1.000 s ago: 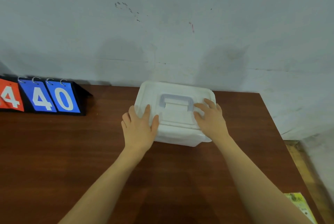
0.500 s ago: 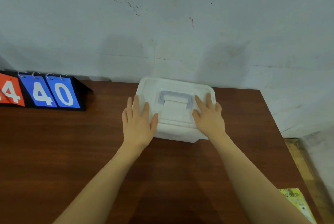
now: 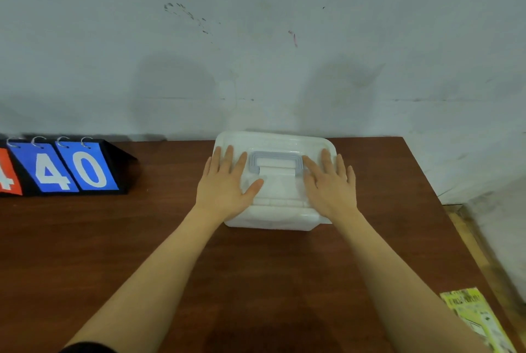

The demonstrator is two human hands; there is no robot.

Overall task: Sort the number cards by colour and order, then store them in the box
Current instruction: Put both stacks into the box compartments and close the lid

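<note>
A white plastic box (image 3: 274, 142) with its lid on and a grey handle (image 3: 275, 157) lying flat stands at the far middle of the brown table (image 3: 142, 239), close to the wall. My left hand (image 3: 225, 186) lies flat on the lid's left side, fingers straight. On the lid's right side my right hand (image 3: 331, 184) presses down the same way. No loose number cards are visible; whatever the box holds is hidden by the lid.
A black flip scoreboard (image 3: 61, 166) with a red 4, a blue 4 and a blue 0 stands at the table's far left. A yellow printed leaflet (image 3: 474, 321) lies at the near right corner. The table's right edge drops to the floor.
Both hands have slid further onto the lid, and the box has moved away from me toward the wall.
</note>
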